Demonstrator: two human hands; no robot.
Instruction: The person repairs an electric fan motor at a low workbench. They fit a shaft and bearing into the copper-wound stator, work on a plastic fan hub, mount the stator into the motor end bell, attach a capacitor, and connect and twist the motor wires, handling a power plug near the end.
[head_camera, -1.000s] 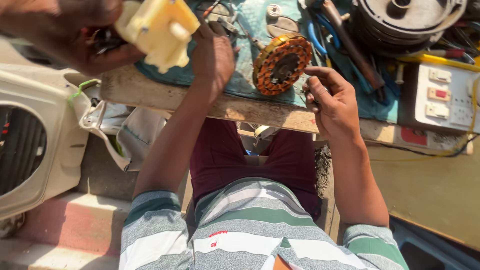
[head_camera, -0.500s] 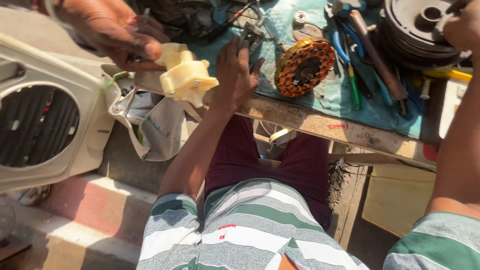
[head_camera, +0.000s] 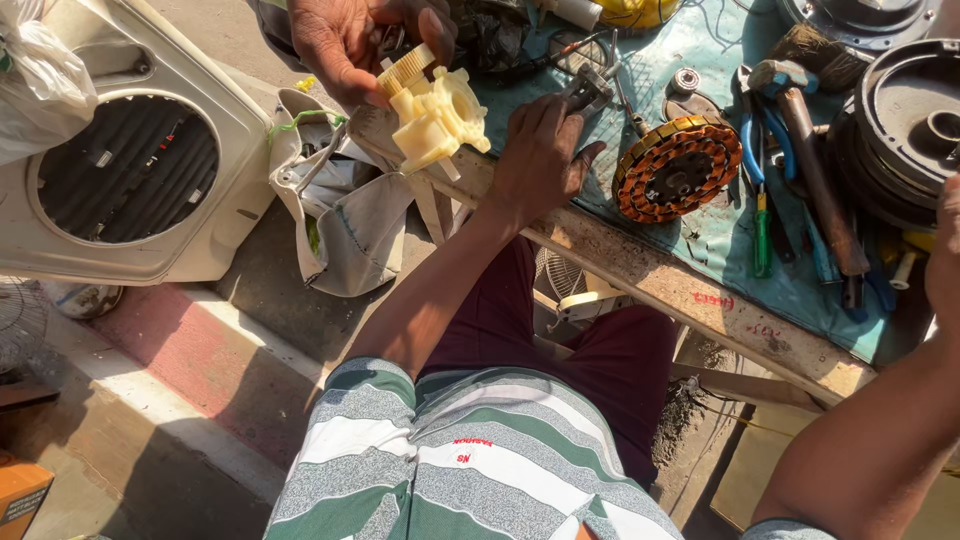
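So my left hand (head_camera: 540, 155) is resting palm-down near the front edge of the surface (head_camera: 650, 275), fingers loosely spread over the blue cloth (head_camera: 720, 240), not pinching anything as far as I can see. Right beside it, touching or almost touching my knuckles, is a cream plastic gear housing (head_camera: 438, 118), and that part isn't in my grip. Another person's hand (head_camera: 345, 40) reaching in from the far side has it, thumb and fingers closed around its top where a small ribbed yellowish gear (head_camera: 405, 68) sits. The housing hangs just over the front left corner of the surface.

My right hand (head_camera: 945, 265) is way off at the right edge of the view, only partly in frame, so I can't tell what the fingers are doing there.

Between my two hands on the cloth lies the round stator with copper windings (head_camera: 678, 168), lying flat. Just right of it there's a pair of blue-handled pliers (head_camera: 752, 150), a green-handled screwdriver (head_camera: 763, 235) and a hammer with a wooden handle (head_camera: 815, 170). A dark round motor casing (head_camera: 915, 130) sits at the far right.

Down on the floor to my left there's a white fan housing (head_camera: 130, 170) with a round grille and a grey bag (head_camera: 345, 215) slumped next to it.
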